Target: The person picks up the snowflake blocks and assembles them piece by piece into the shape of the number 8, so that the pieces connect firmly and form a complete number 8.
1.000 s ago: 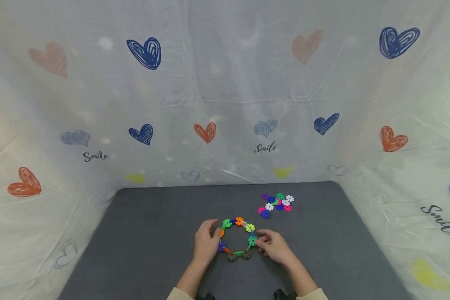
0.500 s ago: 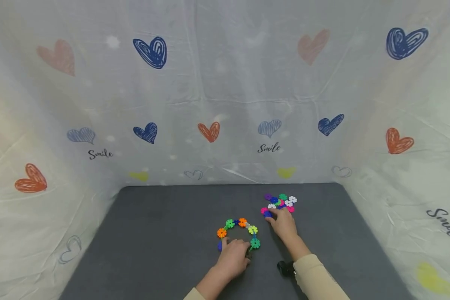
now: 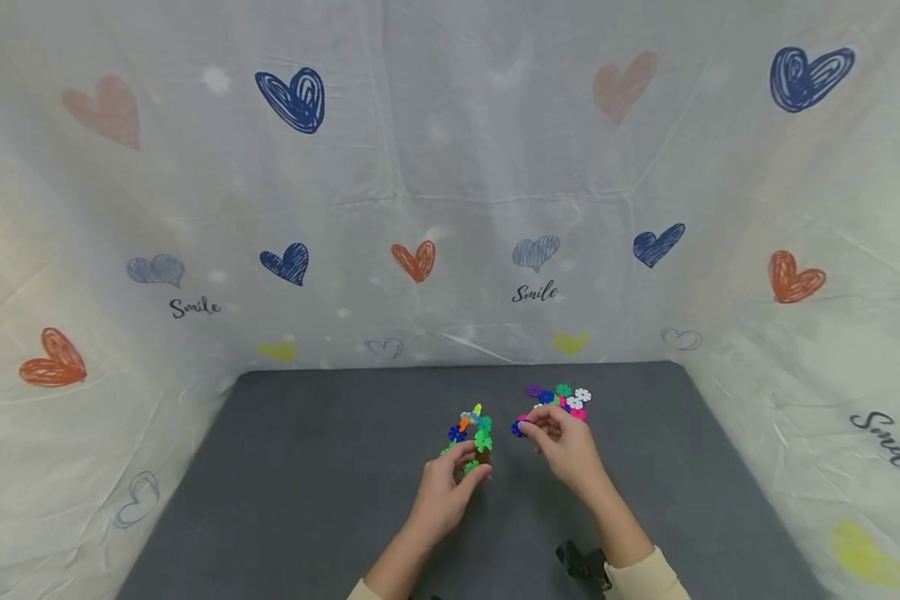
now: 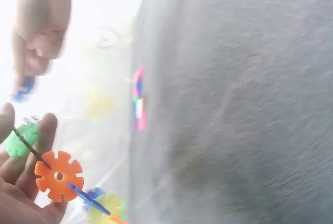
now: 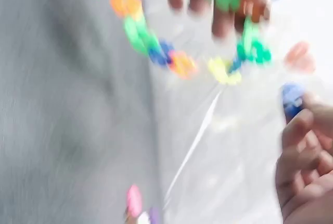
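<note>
My left hand [image 3: 444, 490] grips a ring of linked plastic snowflake discs [image 3: 483, 441] in many colours, held up and tilted over the table. In the left wrist view an orange disc [image 4: 59, 176] of that ring shows its notched edge, near a green disc [image 4: 23, 139] by the fingers. Between thumb and fingers, my right hand [image 3: 570, 446] pinches a single blue snowflake disc [image 3: 520, 428], just right of the ring. The right wrist view shows this blue disc [image 5: 292, 99] apart from the chain, whose curve [image 5: 140, 35] is blurred there.
Behind the right hand lies a pile of loose snowflake discs [image 3: 582, 395] in white, pink, blue, green and purple, partly hidden by it. The dark grey table [image 3: 307, 467] ends at a white curtain [image 3: 450, 325] printed with hearts.
The ring lay flat on the table; my left hand has lifted and tilted it. My right hand let go of the ring's side, reached the pile and came back slightly left with a blue disc.
</note>
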Demonstrator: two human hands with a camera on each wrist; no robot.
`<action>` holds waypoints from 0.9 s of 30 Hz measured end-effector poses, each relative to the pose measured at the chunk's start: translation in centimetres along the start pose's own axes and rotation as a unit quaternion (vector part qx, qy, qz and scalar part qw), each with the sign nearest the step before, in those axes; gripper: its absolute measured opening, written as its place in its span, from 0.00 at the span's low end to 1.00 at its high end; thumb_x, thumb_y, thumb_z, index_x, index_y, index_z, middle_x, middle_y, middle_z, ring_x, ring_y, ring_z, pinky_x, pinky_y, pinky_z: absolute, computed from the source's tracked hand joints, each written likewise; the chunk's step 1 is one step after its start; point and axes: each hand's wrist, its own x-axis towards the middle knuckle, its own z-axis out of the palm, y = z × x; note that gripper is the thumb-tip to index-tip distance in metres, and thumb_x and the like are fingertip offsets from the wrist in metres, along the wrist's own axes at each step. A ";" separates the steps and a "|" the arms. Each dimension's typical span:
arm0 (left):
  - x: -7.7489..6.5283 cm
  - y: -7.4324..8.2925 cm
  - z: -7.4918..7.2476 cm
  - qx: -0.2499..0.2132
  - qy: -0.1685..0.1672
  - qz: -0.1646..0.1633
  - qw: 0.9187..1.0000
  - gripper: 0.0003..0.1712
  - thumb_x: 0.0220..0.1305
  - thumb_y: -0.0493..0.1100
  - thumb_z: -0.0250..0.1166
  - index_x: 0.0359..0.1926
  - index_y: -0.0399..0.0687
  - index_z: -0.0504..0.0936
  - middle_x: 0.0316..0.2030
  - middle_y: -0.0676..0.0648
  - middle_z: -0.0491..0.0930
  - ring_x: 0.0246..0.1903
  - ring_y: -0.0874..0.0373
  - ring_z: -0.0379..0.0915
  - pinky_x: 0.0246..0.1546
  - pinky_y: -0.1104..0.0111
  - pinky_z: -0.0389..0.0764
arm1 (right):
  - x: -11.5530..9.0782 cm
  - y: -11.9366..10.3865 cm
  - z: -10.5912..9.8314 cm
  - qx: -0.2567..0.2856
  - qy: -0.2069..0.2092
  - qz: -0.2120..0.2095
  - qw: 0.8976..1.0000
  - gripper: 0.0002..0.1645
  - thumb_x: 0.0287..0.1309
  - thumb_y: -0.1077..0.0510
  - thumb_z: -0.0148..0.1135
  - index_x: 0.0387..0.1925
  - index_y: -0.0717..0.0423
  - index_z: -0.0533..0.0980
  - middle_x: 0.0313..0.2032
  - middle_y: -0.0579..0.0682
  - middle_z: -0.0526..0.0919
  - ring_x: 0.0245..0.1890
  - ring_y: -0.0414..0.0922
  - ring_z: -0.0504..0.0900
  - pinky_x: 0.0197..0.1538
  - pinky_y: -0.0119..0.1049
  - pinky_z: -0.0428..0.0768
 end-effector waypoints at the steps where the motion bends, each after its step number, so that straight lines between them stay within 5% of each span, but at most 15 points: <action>1: -0.1 0.3 -0.2 0.005 0.008 0.019 1.000 0.21 0.68 0.56 0.65 0.55 0.50 0.82 0.42 0.51 0.89 0.43 0.63 0.86 0.38 0.69 0.84 | -0.4 -0.8 0.0 0.021 -0.001 -0.016 1.000 0.04 0.61 0.57 0.70 0.36 0.51 0.82 0.27 0.51 0.85 0.22 0.52 0.81 0.26 0.36 0.80; 9: -0.4 2.9 -1.6 0.105 0.024 0.158 0.981 0.18 0.66 0.48 0.69 0.54 0.49 0.84 0.32 0.56 0.86 0.26 0.71 0.73 0.32 0.74 0.79 | -2.3 -3.4 0.6 0.091 0.003 -0.159 0.983 0.09 0.55 0.72 0.70 0.33 0.57 0.83 0.23 0.51 0.86 0.19 0.45 0.82 0.23 0.33 0.80; 14: -0.5 4.0 -2.1 0.165 0.025 0.200 0.965 0.19 0.62 0.46 0.72 0.54 0.47 0.85 0.27 0.57 0.84 0.24 0.71 0.68 0.39 0.68 0.78 | -2.4 -3.5 0.3 0.109 -0.004 -0.195 0.975 0.11 0.53 0.76 0.69 0.32 0.59 0.84 0.22 0.52 0.85 0.19 0.42 0.82 0.22 0.31 0.79; 21: -0.6 4.5 -2.2 0.054 -0.029 0.161 0.985 0.15 0.68 0.46 0.67 0.53 0.51 0.83 0.38 0.53 0.88 0.31 0.65 0.80 0.33 0.75 0.81 | -3.1 -3.4 0.5 0.157 0.013 -0.105 0.982 0.05 0.59 0.72 0.67 0.34 0.62 0.83 0.20 0.51 0.83 0.16 0.48 0.79 0.19 0.33 0.77; 27: -0.7 4.3 -2.3 0.017 -0.052 0.128 0.990 0.16 0.69 0.48 0.65 0.56 0.52 0.82 0.39 0.48 0.89 0.30 0.66 0.82 0.30 0.75 0.81 | -3.9 -3.6 1.5 0.178 0.055 -0.028 0.982 0.01 0.60 0.69 0.69 0.34 0.64 0.83 0.18 0.47 0.82 0.15 0.46 0.77 0.20 0.35 0.78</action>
